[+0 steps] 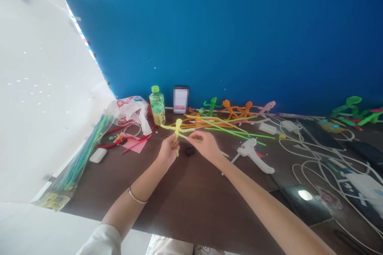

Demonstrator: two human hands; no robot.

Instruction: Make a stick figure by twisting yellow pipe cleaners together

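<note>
My left hand (168, 150) is closed round the lower stem of a yellow pipe-cleaner figure (178, 128) held upright over the dark brown table (191, 203). My right hand (203, 144) pinches the end of the figure's right-hand yellow strand. The figure has a looped top and arms spreading left and right. A small black object (190, 151) lies on the table just below the hands.
Loose green, yellow and orange pipe cleaners (227, 125) lie behind the hands. Finished figures (230, 108) line the blue wall. A white glue gun (254, 153), green-capped bottle (157, 105), plastic bag (130, 112), bagged pipe cleaners (77, 159), white cables (314, 155) and a phone (302, 203) surround the area.
</note>
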